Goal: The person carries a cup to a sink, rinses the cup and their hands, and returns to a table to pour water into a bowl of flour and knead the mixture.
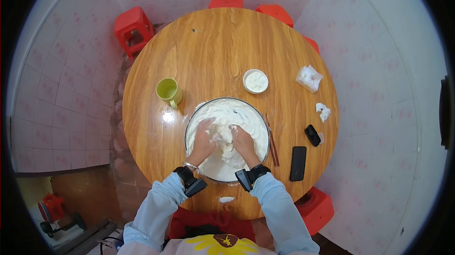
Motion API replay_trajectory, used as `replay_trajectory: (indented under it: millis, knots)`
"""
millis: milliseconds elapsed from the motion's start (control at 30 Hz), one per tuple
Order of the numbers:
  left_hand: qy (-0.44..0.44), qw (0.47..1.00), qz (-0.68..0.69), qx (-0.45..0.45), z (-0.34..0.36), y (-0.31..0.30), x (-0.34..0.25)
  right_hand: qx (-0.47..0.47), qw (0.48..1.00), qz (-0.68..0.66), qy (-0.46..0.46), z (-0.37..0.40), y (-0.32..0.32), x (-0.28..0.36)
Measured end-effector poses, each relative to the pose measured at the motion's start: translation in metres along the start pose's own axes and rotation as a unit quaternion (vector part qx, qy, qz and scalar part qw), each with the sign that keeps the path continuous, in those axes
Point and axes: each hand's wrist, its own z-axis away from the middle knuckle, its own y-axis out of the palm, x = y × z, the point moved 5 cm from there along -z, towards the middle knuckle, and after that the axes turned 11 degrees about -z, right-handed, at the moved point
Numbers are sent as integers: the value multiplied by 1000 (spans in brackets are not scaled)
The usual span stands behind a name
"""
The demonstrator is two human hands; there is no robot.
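A wide round basin (256,155) of white flour stands on the round wooden table (213,51). Both of my hands are inside it, floury at the fingers. My left hand (204,141) is at the left of a clumpy mass of dough (223,136), its fingers blurred against the flour. On the other side, my right hand (242,142) has its fingers curled at the dough's edge. A small bowl of flour (256,81) sits behind the basin, and a green mug (169,91) is at the back left. Two chopsticks (272,143) lie along the basin's right side.
At the right are a black phone (297,163), a black object (312,135), a crumpled tissue (323,112) and a tissue pack (309,78). Some spilled flour (226,199) is near the front edge. Red stools (133,30) surround the table.
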Motion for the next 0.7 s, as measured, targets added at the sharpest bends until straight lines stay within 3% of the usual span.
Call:
replay_trajectory:
  millis: [33,67,100,167,233,267,333,367,400,467,500,567,700]
  knots:
    - [-1,1000,0,-2,9,11,13,7,1000,1,-9,0,1,-1]
    - [-173,976,123,45,22,31,40,14,1000,3,-18,-2,2,-2]
    - [-336,906,241,90,38,47,58,15,1000,3,-20,-5,1,-3]
    - [-358,887,260,135,35,48,47,46,997,-26,62,-9,5,-12]
    - [-481,786,378,97,34,52,38,20,997,-35,64,-16,13,-22]
    - [-481,785,379,96,32,53,40,-5,997,-44,66,-18,15,-27]
    - [-556,659,495,108,29,60,41,-22,995,-70,74,-16,14,-23]
    - [-556,658,496,110,23,58,40,-39,991,-99,82,-14,12,-19]
    - [-527,695,478,105,17,52,41,-39,991,-99,85,-17,16,-28]
    - [-488,742,448,103,-4,25,27,-43,923,-362,124,-27,27,-44]
    - [-488,743,446,105,-5,26,25,-44,922,-363,125,-28,25,-44]
    - [-352,808,469,61,-17,19,19,37,883,-424,197,-23,20,-25]
    - [-353,831,408,140,1,46,26,39,889,-403,215,-21,16,-27]
